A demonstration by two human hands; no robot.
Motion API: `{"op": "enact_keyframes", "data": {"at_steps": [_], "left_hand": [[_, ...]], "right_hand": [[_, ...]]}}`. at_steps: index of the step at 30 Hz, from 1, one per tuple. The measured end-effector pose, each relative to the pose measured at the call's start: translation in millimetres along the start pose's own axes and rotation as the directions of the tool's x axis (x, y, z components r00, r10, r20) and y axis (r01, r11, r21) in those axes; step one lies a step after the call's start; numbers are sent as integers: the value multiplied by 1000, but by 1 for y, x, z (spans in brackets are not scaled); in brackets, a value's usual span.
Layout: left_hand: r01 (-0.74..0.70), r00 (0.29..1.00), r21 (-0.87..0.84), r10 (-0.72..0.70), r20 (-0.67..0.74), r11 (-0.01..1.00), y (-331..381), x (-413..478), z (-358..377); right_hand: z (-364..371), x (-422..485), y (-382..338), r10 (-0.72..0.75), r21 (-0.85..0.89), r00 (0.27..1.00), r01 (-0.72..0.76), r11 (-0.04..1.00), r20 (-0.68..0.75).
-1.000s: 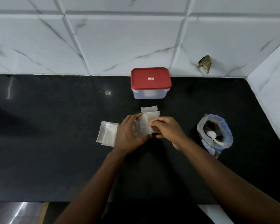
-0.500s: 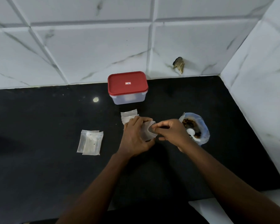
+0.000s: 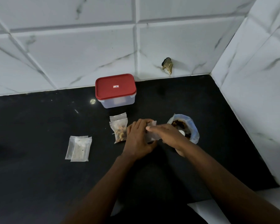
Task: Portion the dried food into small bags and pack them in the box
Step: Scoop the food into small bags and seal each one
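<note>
A box [image 3: 116,91] with a red lid stands at the back of the black bench [image 3: 39,175], close to the tiled wall; the lid is on. In front of it lie two small bags one behind the other, and the nearer filled bag [image 3: 120,131] has brown dried food inside. To the left, well apart, two flat empty bags [image 3: 78,148] lie overlapping. On the right a big bag [image 3: 187,125] stands open, with dark dried food in it and a white spoon [image 3: 181,132] resting inside.

Both forearms reach forward from the near edge and meet over the middle of the bench. The left hand [image 3: 138,138] has its fingers curled over the top edge of a small bag [image 3: 152,137] and grips it. The right hand [image 3: 166,135] lies across this same bag with fingers nearly straight and pressed together, pointing to the left; its thumb is hidden, so I cannot tell if it pinches the bag.

The small bag is between the two hands, just beside the filled bag and near the big bag. I cannot see what is inside it.
</note>
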State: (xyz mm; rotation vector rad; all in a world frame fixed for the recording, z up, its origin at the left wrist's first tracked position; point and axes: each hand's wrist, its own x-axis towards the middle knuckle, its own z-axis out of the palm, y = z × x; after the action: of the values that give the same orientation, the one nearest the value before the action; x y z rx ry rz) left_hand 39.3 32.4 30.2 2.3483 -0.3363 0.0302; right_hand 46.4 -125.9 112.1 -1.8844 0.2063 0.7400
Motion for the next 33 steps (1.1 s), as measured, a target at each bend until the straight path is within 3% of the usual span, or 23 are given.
{"op": "enact_keyframes", "data": {"at_steps": [8,11,17,22,27,30,33], "left_hand": [[-1,1000,-44,1,15,999,0,11,20],[-4,1000,-70,6,27,998,4,14,22],[21,1000,-144,-19,13,989,8,18,24],[22,999,-220,-30,-31,975,11,21,21],[34,999,-264,-39,-14,964,14,20,24],[55,998,-284,-57,-1,957,18,20,22],[74,997,-340,-82,-9,937,20,20,20]], "right_hand": [[-15,10,10,112,184,993,-105,977,-31],[-20,10,14,80,182,996,-72,981,-37],[-28,11,19,-47,30,996,50,998,-81],[-34,14,27,-28,-50,993,23,998,-113],[-37,15,28,-123,-355,985,72,932,-124],[-36,16,28,-167,-401,978,105,910,-125],[-35,19,34,-198,-339,964,129,932,-176]]}}
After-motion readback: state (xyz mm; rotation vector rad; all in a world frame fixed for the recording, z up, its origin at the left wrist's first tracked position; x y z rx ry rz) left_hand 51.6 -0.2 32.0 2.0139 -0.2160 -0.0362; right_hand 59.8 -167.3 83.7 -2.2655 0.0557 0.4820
